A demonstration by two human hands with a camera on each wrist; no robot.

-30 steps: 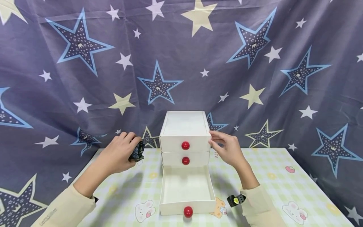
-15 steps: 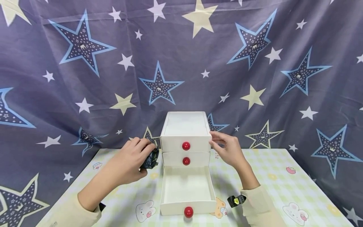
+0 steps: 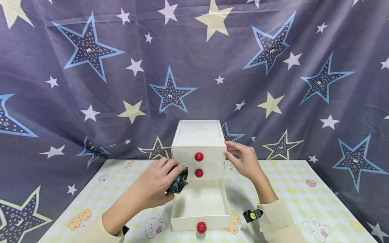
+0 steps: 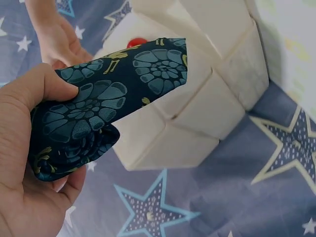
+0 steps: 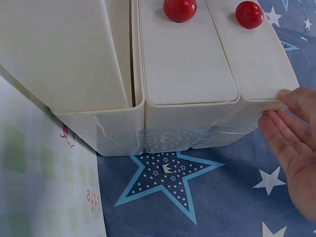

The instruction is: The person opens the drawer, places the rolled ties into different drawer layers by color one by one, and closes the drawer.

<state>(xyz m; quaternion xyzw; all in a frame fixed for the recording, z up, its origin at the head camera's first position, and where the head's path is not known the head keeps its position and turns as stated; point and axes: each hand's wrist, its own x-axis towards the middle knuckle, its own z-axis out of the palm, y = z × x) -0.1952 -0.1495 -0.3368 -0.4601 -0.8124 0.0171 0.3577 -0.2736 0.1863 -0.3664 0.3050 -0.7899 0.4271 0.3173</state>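
My left hand (image 3: 156,184) grips a rolled necktie (image 4: 91,106), dark blue with teal flower shapes and yellow marks. In the head view the necktie hangs over the left side of the pulled-out bottom drawer (image 3: 200,222). That drawer belongs to a white three-drawer cabinet (image 3: 199,133) with round red knobs. Its inside shows bare white in the head view. The top and middle drawers are pushed in. With thumb at the front and fingers along the side, my right hand (image 3: 243,160) holds the cabinet's upper right corner. Part of the necktie is hidden by the left hand.
A green-and-white checked cloth (image 3: 285,189) with cartoon prints covers the table. Behind it hangs a purple-grey star-patterned curtain (image 3: 200,57). A small black strap item (image 3: 253,214) sits at the right sleeve.
My left hand has carried the necktie rightward and slightly down, from left of the cabinet to over the open drawer. The right hand keeps its place on the cabinet corner.
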